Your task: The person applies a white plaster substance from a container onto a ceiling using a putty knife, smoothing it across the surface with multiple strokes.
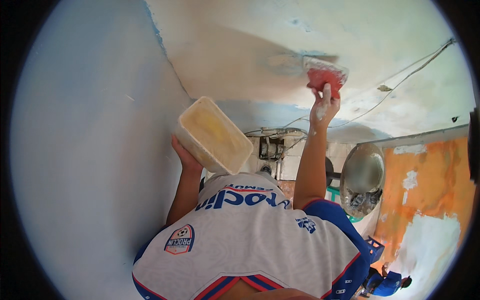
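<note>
My left hand (188,156) grips the side of a pale rectangular plastic tub (201,154), fingers wrapped around its outer wall. The tub is tilted, and a beige and yellowish layer shows inside it. Farther up and to the right, my right hand (325,106) is closed on a red putty spreader (324,76) with a whitish, smeared edge. The spreader is held against or very close to a plastered wall (225,55); exact contact cannot be made out. White smears mark the back of my right hand.
A bluish wall (95,150) rises close on my left. Loose cables (405,80) run along the plastered wall. An oval, dusty object (362,172) stands to the right. Beyond are an orange wall with white patches (420,175), a blue crate (374,249) and a person in blue (389,284).
</note>
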A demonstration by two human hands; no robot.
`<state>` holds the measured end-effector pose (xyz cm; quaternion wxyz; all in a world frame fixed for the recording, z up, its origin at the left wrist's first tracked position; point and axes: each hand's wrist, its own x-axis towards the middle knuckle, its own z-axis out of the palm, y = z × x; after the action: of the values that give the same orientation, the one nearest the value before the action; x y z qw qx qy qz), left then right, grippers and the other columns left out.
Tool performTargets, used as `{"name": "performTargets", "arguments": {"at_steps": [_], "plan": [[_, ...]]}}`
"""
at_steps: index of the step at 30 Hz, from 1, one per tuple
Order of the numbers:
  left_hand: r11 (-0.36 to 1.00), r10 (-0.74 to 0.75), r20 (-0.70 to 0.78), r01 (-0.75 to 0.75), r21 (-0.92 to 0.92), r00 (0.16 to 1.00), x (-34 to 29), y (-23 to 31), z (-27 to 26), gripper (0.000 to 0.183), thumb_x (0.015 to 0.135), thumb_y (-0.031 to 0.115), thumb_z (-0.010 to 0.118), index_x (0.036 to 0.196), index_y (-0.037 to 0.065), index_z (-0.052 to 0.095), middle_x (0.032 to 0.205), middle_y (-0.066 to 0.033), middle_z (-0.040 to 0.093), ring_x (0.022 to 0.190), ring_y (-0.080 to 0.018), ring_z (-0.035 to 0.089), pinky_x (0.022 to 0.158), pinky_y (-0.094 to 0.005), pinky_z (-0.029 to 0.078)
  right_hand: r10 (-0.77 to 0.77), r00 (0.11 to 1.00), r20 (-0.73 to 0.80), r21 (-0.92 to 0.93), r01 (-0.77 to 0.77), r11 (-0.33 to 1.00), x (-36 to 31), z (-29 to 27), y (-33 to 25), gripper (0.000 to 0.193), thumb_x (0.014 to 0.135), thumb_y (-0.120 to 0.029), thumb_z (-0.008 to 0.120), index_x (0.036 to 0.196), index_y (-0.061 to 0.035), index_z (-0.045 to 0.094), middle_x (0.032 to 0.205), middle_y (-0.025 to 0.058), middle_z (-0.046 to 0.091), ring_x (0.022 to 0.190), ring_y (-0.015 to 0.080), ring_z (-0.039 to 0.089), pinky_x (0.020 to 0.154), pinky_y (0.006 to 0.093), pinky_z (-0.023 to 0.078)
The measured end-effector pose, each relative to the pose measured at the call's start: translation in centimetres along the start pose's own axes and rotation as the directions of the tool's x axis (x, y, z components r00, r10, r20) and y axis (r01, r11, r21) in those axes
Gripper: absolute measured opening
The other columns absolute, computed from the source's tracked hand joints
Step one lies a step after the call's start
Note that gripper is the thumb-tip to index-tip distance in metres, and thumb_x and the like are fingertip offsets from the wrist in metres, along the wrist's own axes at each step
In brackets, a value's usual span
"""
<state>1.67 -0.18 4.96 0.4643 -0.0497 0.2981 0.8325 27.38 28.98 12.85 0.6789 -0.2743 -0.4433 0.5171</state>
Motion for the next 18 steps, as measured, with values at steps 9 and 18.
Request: {"name": "performTargets", "arguments": {"at_steps": [9,18], "plan": [[1.000,0.021,-0.005,-0.021,0.014,1.000,-0.6,0.9,-1.4,0.078,0.101,0.068,0.027,0.151,0.011,0.046,0.150,-0.0107,0.052,0.136,-0.0316,0.052,0.111,-0.0479,0.045,0.041,0.999,-0.023,0.011,-0.040,0.999,-0.1,0.4,0.1,0.022,0.101,-0.015,0.066,0.113,0.0036,0.065,0.102,0.0138,0.072,0.082,0.0264,0.073,0.069,0.0328,0.062],[0.999,-0.043,0.065,0.042,0.022,0.997,0.5,-0.5,-3.9,0.076,0.101,0.065,0.027,0.149,0.010,0.048,0.148,-0.0110,0.054,0.135,-0.0315,0.052,0.111,-0.0477,0.044,-0.063,0.986,0.154,-0.607,0.145,0.782,0.2,-0.1,5.5,0.021,0.097,-0.015,0.073,0.101,0.0043,0.069,0.086,0.0081,0.072,0.070,0.0133,0.066,0.062,0.0277,0.052]]}}
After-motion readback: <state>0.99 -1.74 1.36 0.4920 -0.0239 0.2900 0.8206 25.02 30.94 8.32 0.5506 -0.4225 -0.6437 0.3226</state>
